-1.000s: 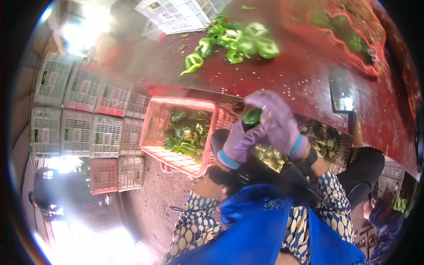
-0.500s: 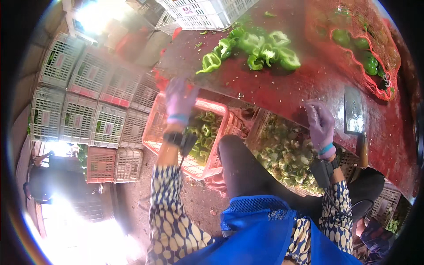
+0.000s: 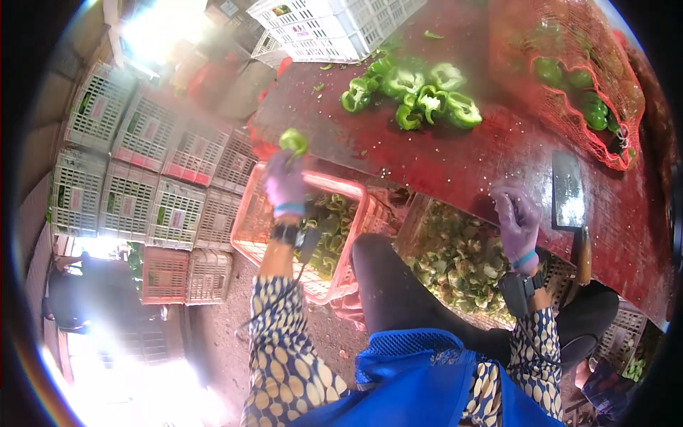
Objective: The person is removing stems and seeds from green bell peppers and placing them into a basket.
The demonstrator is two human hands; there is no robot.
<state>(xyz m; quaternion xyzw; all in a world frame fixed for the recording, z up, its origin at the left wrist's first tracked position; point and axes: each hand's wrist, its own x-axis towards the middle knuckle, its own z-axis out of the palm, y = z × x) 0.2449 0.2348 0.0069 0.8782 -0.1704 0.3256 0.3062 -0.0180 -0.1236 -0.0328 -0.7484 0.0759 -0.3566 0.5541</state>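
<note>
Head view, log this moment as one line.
left hand: holds green pepper piece | right hand: near cleaver | cut green peppers: on red table

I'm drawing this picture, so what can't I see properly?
- Left hand: head view; blur hides how its fingers grip the green pepper piece.
- White crate: head view; the upper edge cuts it off.
- Pink crate: head view; the left forearm covers part of its inside.
</note>
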